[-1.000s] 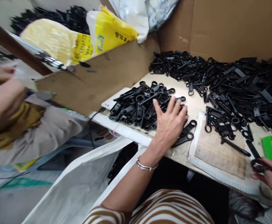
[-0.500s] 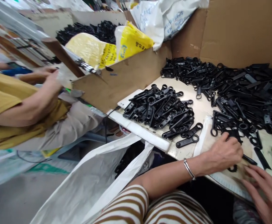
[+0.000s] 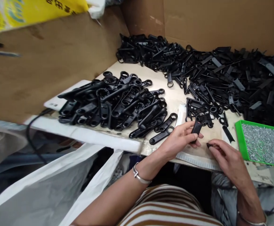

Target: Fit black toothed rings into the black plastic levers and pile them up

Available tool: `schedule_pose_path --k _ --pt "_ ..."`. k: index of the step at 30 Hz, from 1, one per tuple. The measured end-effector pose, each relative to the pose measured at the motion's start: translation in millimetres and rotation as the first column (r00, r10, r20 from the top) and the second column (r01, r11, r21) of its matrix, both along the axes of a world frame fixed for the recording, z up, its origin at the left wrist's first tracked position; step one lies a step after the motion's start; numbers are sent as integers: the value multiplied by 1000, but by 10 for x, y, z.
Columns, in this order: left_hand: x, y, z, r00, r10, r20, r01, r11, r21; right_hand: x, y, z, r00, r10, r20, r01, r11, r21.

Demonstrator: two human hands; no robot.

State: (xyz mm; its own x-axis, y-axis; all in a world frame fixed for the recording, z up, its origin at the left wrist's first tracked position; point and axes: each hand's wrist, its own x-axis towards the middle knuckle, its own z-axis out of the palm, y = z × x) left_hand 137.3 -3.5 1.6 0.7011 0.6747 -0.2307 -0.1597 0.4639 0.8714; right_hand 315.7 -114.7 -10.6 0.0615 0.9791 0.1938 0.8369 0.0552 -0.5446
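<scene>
My left hand [image 3: 182, 136] is closed around a black plastic part [image 3: 197, 129], held tilted above the work spot at the table's front edge. To its right, my right hand [image 3: 229, 158] pinches a small dark piece [image 3: 208, 145] between thumb and fingertips; its shape is too small to make out. The two hands are apart. Just beyond them lie loose black parts with ring ends [image 3: 200, 110] and a flat black strip [image 3: 228, 134]. Left of my left hand rests a heap of black ring-ended arms [image 3: 118, 105].
A green tray [image 3: 242, 141] of small silver metal pieces stands at the right. Behind spreads a large pile of black parts [image 3: 252, 75] against a cardboard wall [image 3: 221, 25]. A board [image 3: 57, 56] borders the left. A white sack [image 3: 45, 185] hangs open below the front edge.
The view has swung right, bringing the green tray in and the co-worker mostly out. My left hand has lifted a black part from the table; my right hand's fingers have closed on a small piece.
</scene>
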Motion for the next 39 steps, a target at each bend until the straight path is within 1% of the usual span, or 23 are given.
schedule_pose_path --k 3,6,8,11,14,17,19,21,22,23,25,27,29,30,32,35,37,39 --pt "-22 -44 -59 998 23 63 -12 984 -179 112 58 13 1000 -16 20 16 1000 -18" --pt "-58 -83 -90 994 49 101 -21 965 -261 161 74 9 985 -92 145 85 995 56" --pt "-81 -108 -101 991 68 114 -34 961 -276 144 64 16 965 -120 233 105 992 76" --pt "-97 -142 -123 993 75 95 -48 964 -263 83 58 45 942 -69 328 76 997 -9" --pt "-91 -170 -161 995 68 70 -50 970 -237 72 92 84 933 -30 359 58 996 -67" --pt "-80 -192 -198 996 63 65 -44 967 -253 140 144 124 924 5 382 41 993 -114" --pt "-76 -204 -214 994 82 75 -59 962 -267 196 166 148 915 29 403 35 988 -151" --pt "-73 -211 -225 990 109 86 -82 958 -273 227 168 167 921 41 388 25 986 -162" --pt "-70 -213 -230 989 119 90 -90 958 -273 223 162 172 933 35 358 17 990 -141" --pt "-67 -215 -235 988 122 94 -92 958 -272 202 153 172 951 19 307 12 995 -97" --pt "-59 -219 -242 988 118 103 -88 961 -261 107 135 155 990 -37 137 31 999 42" --pt "-48 -225 -244 988 108 114 -79 969 -236 -41 132 112 994 -91 -57 100 976 191" --pt "-35 -236 -237 988 82 132 -55 979 -196 -195 156 51 979 -116 -167 162 942 295" --pt "-29 -243 -231 987 63 145 -38 984 -174 -259 176 19 977 -114 -178 168 929 329" --pt "-20 -260 -218 985 30 170 -7 991 -132 -346 219 -35 984 -95 -148 143 920 365" --pt "-22 -284 -216 988 16 156 -11 999 -33 -394 259 -63 995 -79 -68 99 929 358" --pt "-41 -294 -221 996 18 82 -27 993 111 -406 258 -52 996 -87 -33 93 939 331" --pt "-73 -298 -218 999 28 -32 -17 956 294 -416 238 -36 995 -94 -31 99 948 302"
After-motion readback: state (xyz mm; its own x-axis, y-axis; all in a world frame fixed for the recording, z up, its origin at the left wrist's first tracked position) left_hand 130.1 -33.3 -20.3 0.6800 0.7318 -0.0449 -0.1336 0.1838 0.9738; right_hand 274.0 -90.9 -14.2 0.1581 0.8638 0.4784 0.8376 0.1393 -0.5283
